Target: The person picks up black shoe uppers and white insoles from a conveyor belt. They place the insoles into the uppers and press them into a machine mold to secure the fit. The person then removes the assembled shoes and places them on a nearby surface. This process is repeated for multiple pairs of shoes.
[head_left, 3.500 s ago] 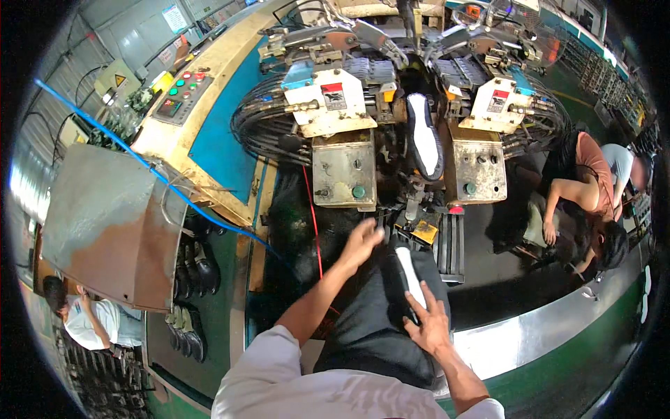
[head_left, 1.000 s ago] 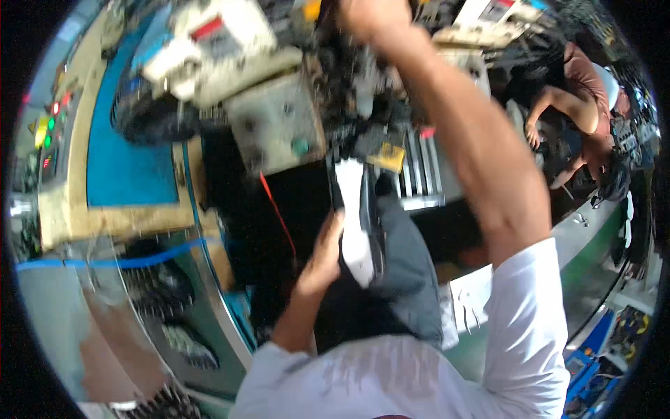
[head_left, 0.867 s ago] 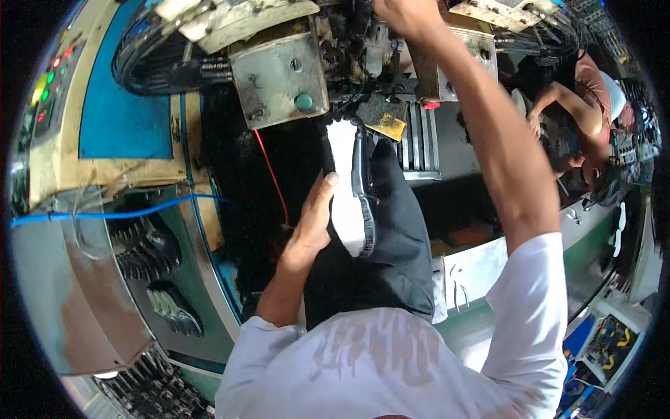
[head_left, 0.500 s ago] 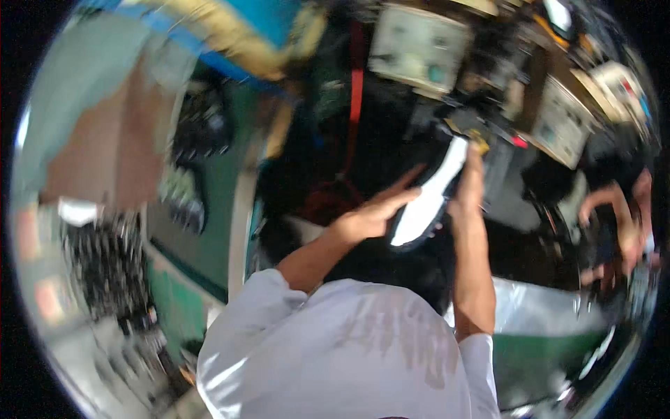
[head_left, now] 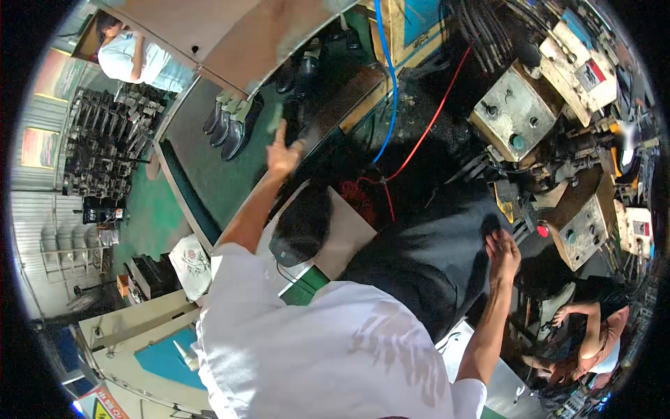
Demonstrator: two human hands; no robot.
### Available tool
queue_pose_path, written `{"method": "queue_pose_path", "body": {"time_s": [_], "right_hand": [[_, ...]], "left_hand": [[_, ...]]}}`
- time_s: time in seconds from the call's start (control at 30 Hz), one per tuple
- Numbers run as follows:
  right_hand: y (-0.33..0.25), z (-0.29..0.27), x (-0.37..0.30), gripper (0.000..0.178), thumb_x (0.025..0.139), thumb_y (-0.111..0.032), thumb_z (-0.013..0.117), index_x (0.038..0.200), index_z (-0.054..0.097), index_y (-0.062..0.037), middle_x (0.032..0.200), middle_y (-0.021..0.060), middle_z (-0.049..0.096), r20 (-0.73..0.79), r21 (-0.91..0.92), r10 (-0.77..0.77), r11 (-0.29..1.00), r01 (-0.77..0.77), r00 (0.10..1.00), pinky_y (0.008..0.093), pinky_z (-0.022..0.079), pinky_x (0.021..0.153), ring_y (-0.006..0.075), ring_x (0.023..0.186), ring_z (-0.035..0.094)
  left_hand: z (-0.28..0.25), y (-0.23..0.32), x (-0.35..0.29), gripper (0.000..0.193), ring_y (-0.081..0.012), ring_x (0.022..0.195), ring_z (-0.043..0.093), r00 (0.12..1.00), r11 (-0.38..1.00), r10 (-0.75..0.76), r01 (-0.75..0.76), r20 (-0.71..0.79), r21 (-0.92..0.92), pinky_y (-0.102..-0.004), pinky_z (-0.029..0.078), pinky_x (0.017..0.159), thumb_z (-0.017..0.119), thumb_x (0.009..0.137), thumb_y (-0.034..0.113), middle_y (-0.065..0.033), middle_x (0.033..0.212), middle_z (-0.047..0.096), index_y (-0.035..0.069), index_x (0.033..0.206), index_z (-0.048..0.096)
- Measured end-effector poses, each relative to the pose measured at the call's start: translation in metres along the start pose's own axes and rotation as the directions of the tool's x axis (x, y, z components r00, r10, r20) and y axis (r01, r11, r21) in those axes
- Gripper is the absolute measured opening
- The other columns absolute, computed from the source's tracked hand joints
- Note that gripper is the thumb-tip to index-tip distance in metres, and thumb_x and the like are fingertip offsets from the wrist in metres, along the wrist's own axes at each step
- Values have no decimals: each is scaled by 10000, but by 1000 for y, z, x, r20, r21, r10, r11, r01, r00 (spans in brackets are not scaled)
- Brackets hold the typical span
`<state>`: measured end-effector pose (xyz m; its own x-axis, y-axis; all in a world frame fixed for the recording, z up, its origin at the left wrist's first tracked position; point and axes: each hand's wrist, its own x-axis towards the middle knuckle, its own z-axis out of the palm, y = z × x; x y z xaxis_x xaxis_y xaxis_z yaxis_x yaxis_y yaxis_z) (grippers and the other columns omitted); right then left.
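Note:
My left hand (head_left: 283,157) reaches over a green conveyor surface (head_left: 209,178), fingers apart, one pointing forward. Just past its fingertip stands a blurred pale green piece (head_left: 277,120), perhaps a shoe last; whether I touch it I cannot tell. Left of it, black shoes (head_left: 238,137) with pale green lasts inside stand on the conveyor. My right hand (head_left: 504,253) is against the knee of my black trousers (head_left: 419,258), fingers loosely bent and slightly apart, with nothing visible in it.
More dark shoes (head_left: 306,68) stand farther along, beside a brown hood panel (head_left: 258,42). Blue (head_left: 392,91) and red hoses (head_left: 436,122) hang ahead. Control boxes (head_left: 513,112) stand at right, near a co-worker's arm (head_left: 592,335). Another person (head_left: 132,56) stands far left.
Both hands held a dark shoe, its white underside showing; they no longer hold it together. My left hand has swung left to the conveyor, my right to my knee. The view has turned left.

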<state>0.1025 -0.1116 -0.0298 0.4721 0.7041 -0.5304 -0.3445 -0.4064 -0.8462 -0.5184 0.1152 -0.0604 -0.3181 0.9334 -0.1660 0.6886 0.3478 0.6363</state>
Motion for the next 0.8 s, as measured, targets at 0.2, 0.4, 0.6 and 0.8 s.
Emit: {"method": "queue_pose_path", "body": {"time_s": [0.2, 0.4, 0.6, 0.8], "right_hand": [[24, -26, 6, 402, 1054, -248, 710, 1367, 647, -4, 1272, 130, 742, -46, 18, 62, 998, -61, 997, 378, 588, 911, 267, 1092, 754], [10, -33, 0, 328, 1066, -222, 662, 1325, 648, -22, 1154, 124, 731, -63, -5, 79, 997, -80, 995, 395, 608, 873, 279, 1013, 752], [-17, -71, 1, 408, 1068, -242, 675, 1405, 629, -15, 1194, 97, 742, -65, -127, -67, 990, 59, 996, 367, 579, 879, 250, 1063, 737], [16, -95, 50, 350, 1034, -172, 666, 1281, 708, 71, 1078, 113, 786, -82, -566, -293, 801, 197, 953, 337, 566, 770, 213, 878, 725]], "left_hand": [[-40, -112, 48, 796, -502, 1493, 371, 999, 714, -36, 49, -33, 699, -667, 458, 1099, 646, 1058, 300, -317, 1730, 144, 548, 1678, 214], [-64, -137, 72, 800, -472, 1475, 402, 999, 626, -30, 43, -32, 778, -687, 528, 1007, 626, 1073, 298, -252, 1696, 236, 565, 1679, 179], [-77, -76, 131, 641, -450, 1427, 502, 944, 361, -331, 115, 12, 925, -643, 542, 1014, 561, 1081, 334, -246, 1600, 412, 395, 1652, 276], [-37, -163, 73, 600, -455, 1320, 617, 988, 677, -154, 91, 19, 731, -532, 550, 1057, 549, 1023, 350, -269, 1484, 575, 26, 1522, 468]]}}
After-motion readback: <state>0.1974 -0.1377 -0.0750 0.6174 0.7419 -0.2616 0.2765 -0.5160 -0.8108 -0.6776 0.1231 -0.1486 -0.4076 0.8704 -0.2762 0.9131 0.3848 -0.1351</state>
